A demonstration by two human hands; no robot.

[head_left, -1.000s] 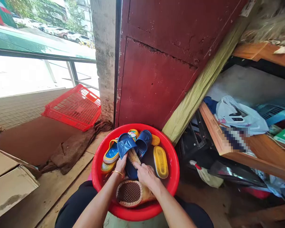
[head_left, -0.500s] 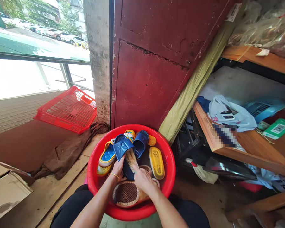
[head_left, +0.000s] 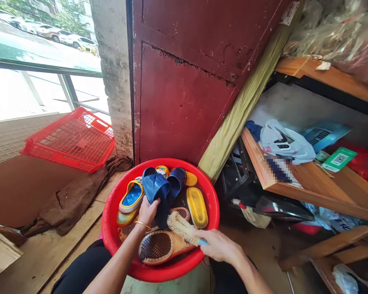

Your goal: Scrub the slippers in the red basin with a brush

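My left hand [head_left: 148, 213] is closed on a dark blue slipper [head_left: 155, 185], holding it tilted over a red basin [head_left: 214, 204]. In my right hand [head_left: 217, 244] is a scrubbing brush [head_left: 181, 227] with pale bristles and a light blue handle. The brush is apart from the held slipper, over the basin's right front. Within the basin lie another blue slipper [head_left: 177, 181], a yellow slipper with a blue insole [head_left: 132, 195], a yellow sole [head_left: 197, 207] and a tan shoe with a brown patterned sole [head_left: 156, 247]. Water around them is partly hidden.
A red plastic crate [head_left: 76, 139] stands left, by a brown cloth [head_left: 70, 200] and cardboard [head_left: 3, 253]. Behind the basin is a dark red door [head_left: 180, 102]. A wooden shelf [head_left: 282, 190] with bags juts out at right, above a wooden stool [head_left: 328, 245].
My right hand has drawn the brush out of the blue slipper, moving right and toward me. My left hand still holds the slipper. The whole view has shifted slightly.
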